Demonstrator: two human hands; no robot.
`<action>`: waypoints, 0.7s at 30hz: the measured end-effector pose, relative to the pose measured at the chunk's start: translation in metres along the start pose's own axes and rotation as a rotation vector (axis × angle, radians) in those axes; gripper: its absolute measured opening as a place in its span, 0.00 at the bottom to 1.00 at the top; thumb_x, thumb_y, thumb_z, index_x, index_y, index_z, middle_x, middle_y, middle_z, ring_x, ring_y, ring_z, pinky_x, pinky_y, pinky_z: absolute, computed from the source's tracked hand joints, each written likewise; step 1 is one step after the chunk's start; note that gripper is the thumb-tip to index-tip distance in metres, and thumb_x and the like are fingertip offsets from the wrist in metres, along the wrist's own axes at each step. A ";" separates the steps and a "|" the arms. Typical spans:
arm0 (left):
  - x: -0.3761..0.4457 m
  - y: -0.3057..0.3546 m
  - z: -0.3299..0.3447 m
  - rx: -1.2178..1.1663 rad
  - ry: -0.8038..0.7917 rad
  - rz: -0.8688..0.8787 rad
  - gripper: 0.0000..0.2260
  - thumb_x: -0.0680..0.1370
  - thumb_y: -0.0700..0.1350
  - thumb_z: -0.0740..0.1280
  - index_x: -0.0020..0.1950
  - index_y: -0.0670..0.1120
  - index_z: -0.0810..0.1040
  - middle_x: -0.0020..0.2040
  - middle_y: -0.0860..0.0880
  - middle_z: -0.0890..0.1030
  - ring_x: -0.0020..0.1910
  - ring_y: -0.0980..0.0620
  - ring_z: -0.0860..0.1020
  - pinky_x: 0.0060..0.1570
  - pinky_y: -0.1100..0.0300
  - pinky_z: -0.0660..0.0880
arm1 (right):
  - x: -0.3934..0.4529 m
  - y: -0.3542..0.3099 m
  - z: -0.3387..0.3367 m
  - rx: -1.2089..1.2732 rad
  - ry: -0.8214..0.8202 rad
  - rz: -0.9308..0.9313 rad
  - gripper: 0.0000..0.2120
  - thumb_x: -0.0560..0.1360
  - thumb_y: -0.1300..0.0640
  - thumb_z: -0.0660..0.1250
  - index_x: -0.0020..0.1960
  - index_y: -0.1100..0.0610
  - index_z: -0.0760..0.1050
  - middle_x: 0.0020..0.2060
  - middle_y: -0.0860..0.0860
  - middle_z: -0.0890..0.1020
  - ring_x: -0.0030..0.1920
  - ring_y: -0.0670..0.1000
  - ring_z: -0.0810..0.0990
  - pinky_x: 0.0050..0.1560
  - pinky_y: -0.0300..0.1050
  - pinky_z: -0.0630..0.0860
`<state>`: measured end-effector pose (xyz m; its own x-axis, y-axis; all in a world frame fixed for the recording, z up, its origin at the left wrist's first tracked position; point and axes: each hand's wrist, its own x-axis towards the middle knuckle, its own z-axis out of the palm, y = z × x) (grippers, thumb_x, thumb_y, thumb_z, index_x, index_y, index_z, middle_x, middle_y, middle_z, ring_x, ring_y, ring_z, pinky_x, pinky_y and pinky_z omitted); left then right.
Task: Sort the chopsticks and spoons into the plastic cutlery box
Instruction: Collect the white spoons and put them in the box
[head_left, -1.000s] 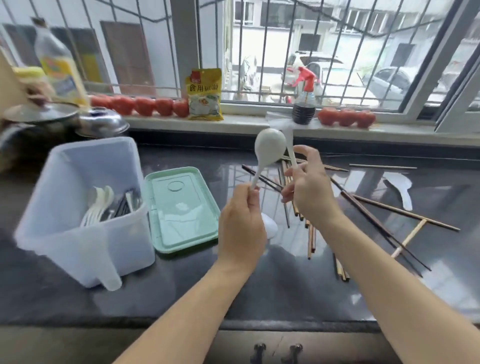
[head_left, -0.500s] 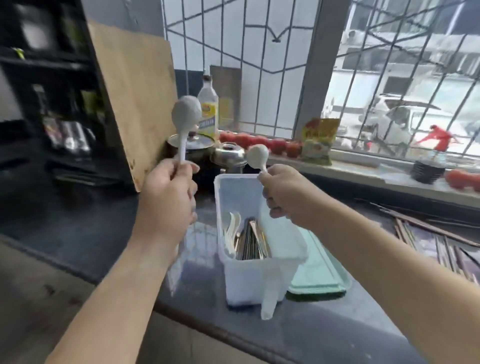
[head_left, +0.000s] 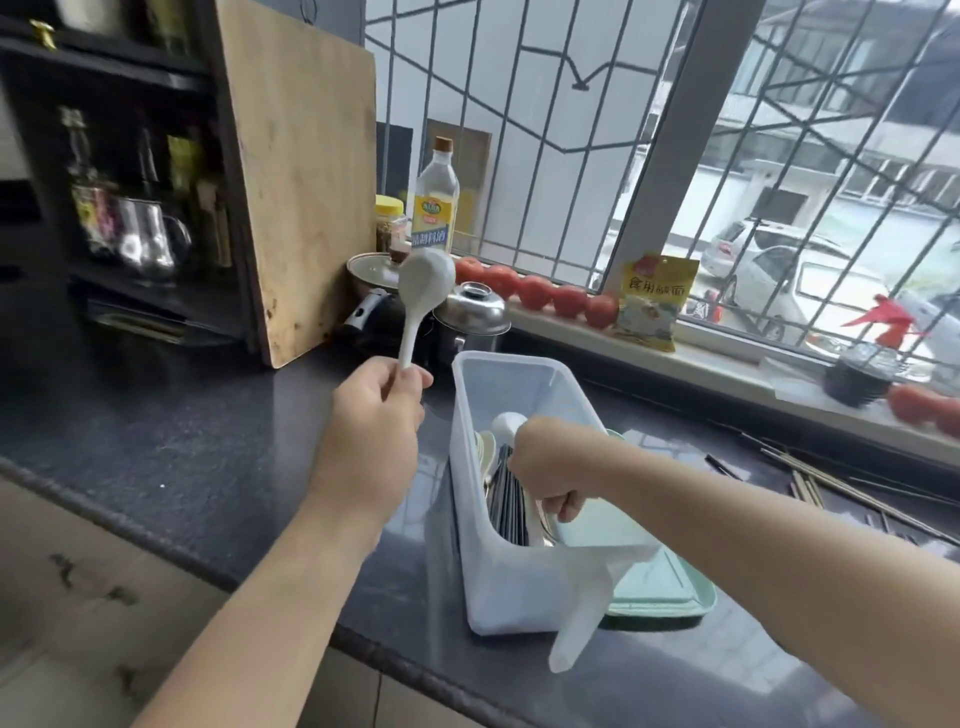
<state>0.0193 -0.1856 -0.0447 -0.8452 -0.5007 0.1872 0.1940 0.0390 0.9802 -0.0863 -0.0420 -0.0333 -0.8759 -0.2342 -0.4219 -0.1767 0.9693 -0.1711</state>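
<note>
The translucent plastic cutlery box (head_left: 470, 519) stands on the dark counter, with white spoons and dark chopsticks (head_left: 506, 499) inside. My right hand (head_left: 545, 467) is down inside the box, shut on a small white spoon (head_left: 506, 423) whose bowl sticks up above my fist. My left hand (head_left: 374, 421) is left of the box, shut on the handle of a large white spoon (head_left: 423, 296) held upright. More chopsticks (head_left: 831, 483) lie loose on the counter at the right.
The box's green lid (head_left: 665, 592) lies flat just right of the box. Behind it are a pot with metal lids (head_left: 470, 309), an oil bottle (head_left: 435, 205) and a leaning wooden board (head_left: 306, 182). Tomatoes (head_left: 535, 291) line the windowsill. The counter edge runs diagonally near me.
My right hand has dropped from above the box down into it with the small spoon. My left hand with the large spoon has lowered and come closer to the box.
</note>
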 end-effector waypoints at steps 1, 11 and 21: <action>0.000 0.000 0.000 0.006 -0.004 0.002 0.12 0.87 0.47 0.58 0.50 0.48 0.79 0.32 0.51 0.69 0.27 0.53 0.63 0.29 0.56 0.62 | 0.005 -0.002 0.002 0.049 -0.067 0.015 0.12 0.81 0.68 0.51 0.43 0.66 0.70 0.30 0.60 0.77 0.24 0.55 0.78 0.26 0.46 0.80; -0.004 0.001 0.008 0.052 -0.086 0.006 0.12 0.86 0.46 0.60 0.48 0.46 0.80 0.31 0.52 0.70 0.27 0.54 0.65 0.30 0.56 0.63 | 0.037 0.001 0.030 0.233 -0.294 0.179 0.21 0.85 0.61 0.48 0.40 0.69 0.71 0.30 0.59 0.79 0.22 0.53 0.79 0.21 0.46 0.78; -0.009 0.007 0.008 0.078 -0.093 0.000 0.14 0.87 0.48 0.57 0.51 0.49 0.81 0.31 0.51 0.71 0.27 0.55 0.65 0.30 0.56 0.64 | -0.014 0.009 -0.058 0.525 0.485 -0.294 0.18 0.85 0.53 0.56 0.46 0.64 0.76 0.35 0.58 0.82 0.27 0.52 0.82 0.34 0.50 0.84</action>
<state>0.0242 -0.1735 -0.0386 -0.8883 -0.4187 0.1888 0.1577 0.1079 0.9816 -0.1017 -0.0259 0.0229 -0.9460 -0.3002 0.1226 -0.3026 0.6813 -0.6666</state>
